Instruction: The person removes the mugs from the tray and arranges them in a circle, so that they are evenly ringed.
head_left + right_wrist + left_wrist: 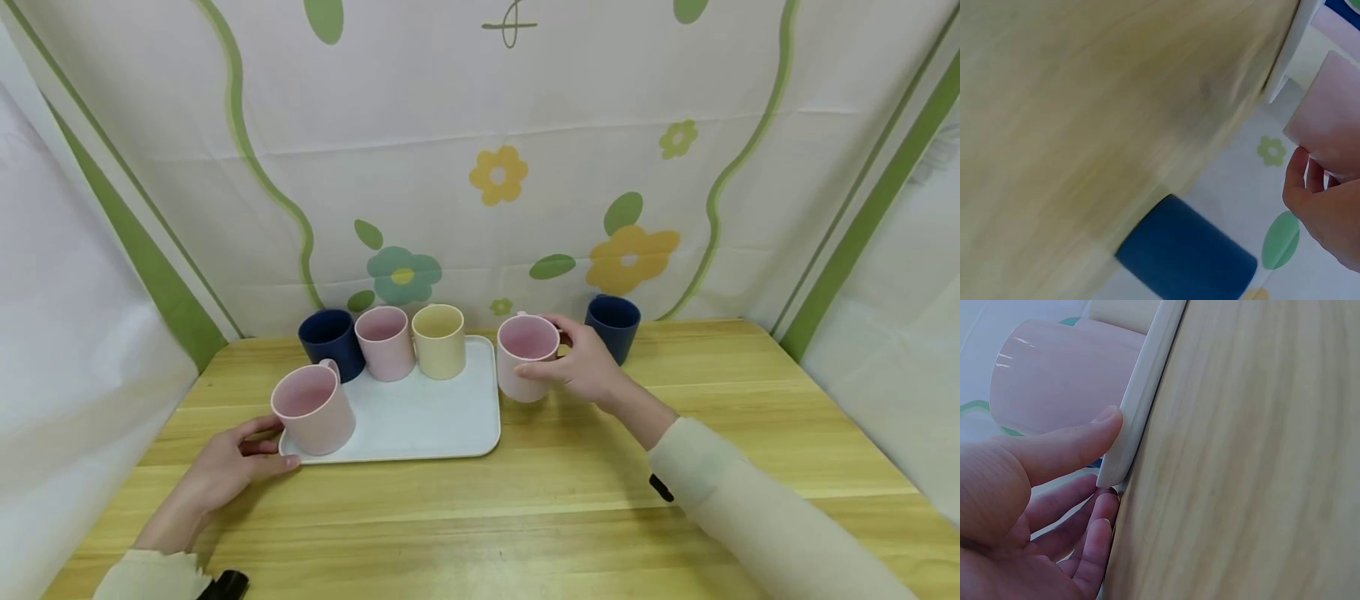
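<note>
My right hand [581, 367] grips a pink mug [522, 379] just off the tray's right edge; in the right wrist view that mug is raised off the table. At the front left corner of the white tray [420, 421], my left hand [228, 467] holds the rim, its thumb [1094, 437] against the edge and its other fingers curled beside the corner. Close to that hand, another pink mug [318, 417] stands on the tray. Along the tray's back stand a dark blue mug [337, 350], a pink mug [386, 350] and a yellow mug [440, 346].
A second dark blue mug [615, 329] stands at the back of the wooden table [525, 517], right of the tray and behind my right hand. A flower-print curtain [450, 100] hangs behind the table, with white cloth [67, 333] at the sides.
</note>
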The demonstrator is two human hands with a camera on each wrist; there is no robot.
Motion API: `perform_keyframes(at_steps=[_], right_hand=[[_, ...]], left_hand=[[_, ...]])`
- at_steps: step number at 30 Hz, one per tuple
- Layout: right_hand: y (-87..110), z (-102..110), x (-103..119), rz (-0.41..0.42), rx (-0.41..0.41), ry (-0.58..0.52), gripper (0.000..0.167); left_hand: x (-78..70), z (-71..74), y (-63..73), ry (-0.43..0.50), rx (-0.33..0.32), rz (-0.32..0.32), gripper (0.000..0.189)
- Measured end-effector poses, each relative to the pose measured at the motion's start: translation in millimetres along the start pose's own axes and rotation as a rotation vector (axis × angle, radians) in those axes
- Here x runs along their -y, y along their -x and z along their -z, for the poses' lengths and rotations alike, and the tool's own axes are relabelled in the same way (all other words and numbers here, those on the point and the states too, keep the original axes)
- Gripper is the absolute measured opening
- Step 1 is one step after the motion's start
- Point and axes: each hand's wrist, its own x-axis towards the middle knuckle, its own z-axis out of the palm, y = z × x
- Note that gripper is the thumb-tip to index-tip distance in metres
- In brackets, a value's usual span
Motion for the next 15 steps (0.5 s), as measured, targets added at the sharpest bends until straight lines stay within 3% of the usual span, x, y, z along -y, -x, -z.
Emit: perform_keyframes(at_steps=[15], right_hand=[[2.2,24.0,-30.2,-0.041,-0.093,-0.064,0.079]], left_hand=[[-0.5,0.8,-0.8,-0.005,0.006,0.004,0.088]])
